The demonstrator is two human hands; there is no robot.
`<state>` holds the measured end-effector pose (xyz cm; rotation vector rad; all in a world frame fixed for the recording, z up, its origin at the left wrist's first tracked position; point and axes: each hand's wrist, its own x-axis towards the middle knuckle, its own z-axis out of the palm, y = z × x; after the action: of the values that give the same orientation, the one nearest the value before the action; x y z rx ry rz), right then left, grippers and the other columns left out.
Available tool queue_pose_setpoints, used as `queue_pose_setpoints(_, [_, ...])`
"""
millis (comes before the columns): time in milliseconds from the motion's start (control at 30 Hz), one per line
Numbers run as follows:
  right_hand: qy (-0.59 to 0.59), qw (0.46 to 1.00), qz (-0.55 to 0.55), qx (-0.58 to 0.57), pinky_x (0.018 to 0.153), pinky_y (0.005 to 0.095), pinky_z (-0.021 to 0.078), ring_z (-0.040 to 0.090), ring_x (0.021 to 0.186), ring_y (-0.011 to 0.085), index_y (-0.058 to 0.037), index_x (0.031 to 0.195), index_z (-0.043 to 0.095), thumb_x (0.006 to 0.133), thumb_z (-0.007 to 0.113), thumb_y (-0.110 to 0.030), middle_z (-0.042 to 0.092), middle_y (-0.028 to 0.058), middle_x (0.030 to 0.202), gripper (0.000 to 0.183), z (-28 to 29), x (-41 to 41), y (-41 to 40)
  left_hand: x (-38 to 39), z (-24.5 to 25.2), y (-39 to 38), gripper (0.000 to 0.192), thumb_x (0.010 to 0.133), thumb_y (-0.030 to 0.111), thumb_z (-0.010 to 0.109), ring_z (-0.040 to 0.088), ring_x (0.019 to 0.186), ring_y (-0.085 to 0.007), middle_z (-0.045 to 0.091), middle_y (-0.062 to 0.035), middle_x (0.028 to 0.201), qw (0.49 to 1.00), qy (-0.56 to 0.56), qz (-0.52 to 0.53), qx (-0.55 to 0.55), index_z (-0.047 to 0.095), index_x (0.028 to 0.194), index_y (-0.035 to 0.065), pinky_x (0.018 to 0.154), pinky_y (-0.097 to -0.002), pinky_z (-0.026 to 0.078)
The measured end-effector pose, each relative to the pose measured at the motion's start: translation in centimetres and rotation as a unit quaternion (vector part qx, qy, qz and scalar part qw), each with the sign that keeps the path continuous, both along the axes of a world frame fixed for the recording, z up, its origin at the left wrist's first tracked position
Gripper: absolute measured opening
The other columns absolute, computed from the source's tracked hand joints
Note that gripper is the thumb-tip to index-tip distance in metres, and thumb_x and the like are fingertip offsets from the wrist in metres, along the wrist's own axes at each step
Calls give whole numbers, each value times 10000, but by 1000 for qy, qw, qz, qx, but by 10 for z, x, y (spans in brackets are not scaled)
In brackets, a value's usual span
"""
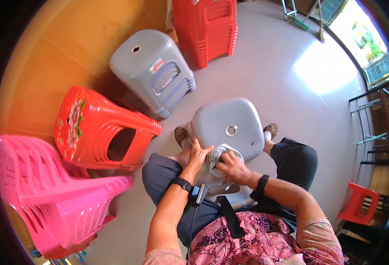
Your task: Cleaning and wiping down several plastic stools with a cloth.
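Note:
Between my knees stands a grey plastic stool, its seat facing up, with a round hole in the middle and a few dark marks near the right edge. My right hand presses a bunched grey-white cloth against the near edge of the seat. At the seat's near left corner, my left hand rests with its fingers spread, the thumb side close to the cloth. Whether the left fingers grip the stool's edge is hard to see. A strap with a small device sits on my left wrist.
On the left stand stacked pink chairs, red flowered stools and grey stools along an orange-brown wall. Red stools are piled farther off. A red stool is at the right. A broom stands near the bright doorway.

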<state>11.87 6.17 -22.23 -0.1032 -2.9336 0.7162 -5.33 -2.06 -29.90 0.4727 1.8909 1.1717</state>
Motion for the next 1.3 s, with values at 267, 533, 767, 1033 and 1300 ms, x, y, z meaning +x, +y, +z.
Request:
queue_pose_setpoints(267, [21,949,-313,18,847,433,420,471,1018,366,-33,1019,569,610,652,-54,516,166,1066,418,1,-15,112,1,46,30,900,831,647,397,420,1214,-319,425,-242,1313,991,-134,-21,-16,136,1417,16,978,-370,335])
queue_pose_setpoints(533, [87,976,-199,11,887,489,378,476,1033,390,-2,1000,582,559,667,-19,501,195,1111,449,-15,-20,55,6,27,39,955,767,786,284,420,1170,-237,474,-169,1234,976,-199,86,34,438,1265,-14,975,-342,331])
queue_pose_setpoints(767, [38,991,-128,-20,772,435,443,459,969,366,-74,893,619,557,622,-33,472,159,1102,338,5,-86,42,6,25,37,777,828,716,288,539,1036,-194,583,-69,1118,850,-452,192,189,522,1213,82,920,-332,417])
queue_pose_setpoints(1033, [70,932,-351,62,824,446,422,440,997,369,-101,1009,594,653,640,-98,483,169,1089,359,-23,-106,160,8,34,33,915,782,744,379,433,1138,-187,488,-110,1255,950,-261,172,-18,455,1274,-24,952,-308,338])
queue_pose_setpoints(1300, [15,927,-354,123,821,452,422,448,976,373,-70,977,549,655,639,-58,477,170,1087,334,-12,8,145,-13,36,33,719,759,733,451,558,905,-165,587,-24,1009,956,-247,156,1,529,1174,151,689,-353,470])
